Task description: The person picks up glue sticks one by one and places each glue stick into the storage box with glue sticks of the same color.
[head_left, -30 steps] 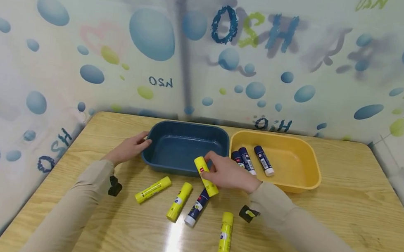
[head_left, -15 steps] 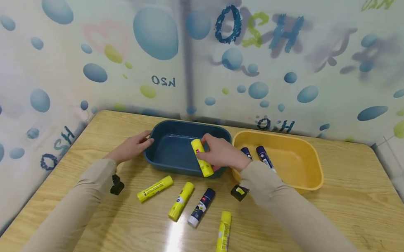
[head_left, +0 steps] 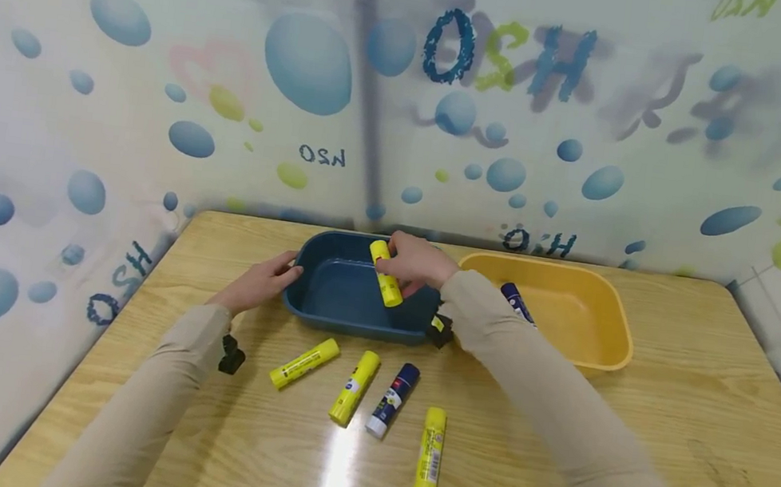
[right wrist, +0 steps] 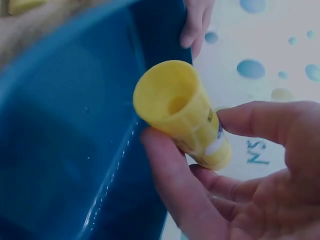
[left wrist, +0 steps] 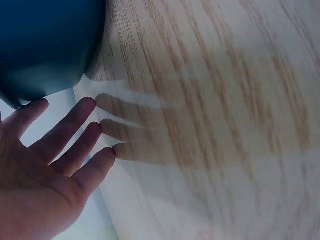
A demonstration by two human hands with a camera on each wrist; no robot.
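A yellow glue stick (head_left: pixel 385 273) is pinched between thumb and fingers of my right hand (head_left: pixel 419 261), tilted above the inside of the blue bin (head_left: pixel 310 316). In the right wrist view the hollow end of the glue stick (right wrist: pixel 170 95) faces the camera. My left hand (head_left: pixel 259 281) holds the bin's left end by its rim, thumb over the edge; the left wrist view shows an index fingertip against the outer wall, the other fingers extended. In front of the bin lie yellow glue sticks (head_left: pixel 304 363), (head_left: pixel 354 388), (head_left: pixel 430 453) and a navy glue stick (head_left: pixel 393 400).
To the right of the blue bin stands a yellow bin (head_left: pixel 587 322), with a navy glue stick (head_left: pixel 517 303) visible inside; my right sleeve covers part of it. Behind the wooden table (head_left: pixel 686 438) hangs a patterned backdrop (head_left: pixel 243 138).
My right hand has carried the yellow glue stick up and away from me, from the near rim to over the blue bin. The left hand keeps its place at the bin's end.
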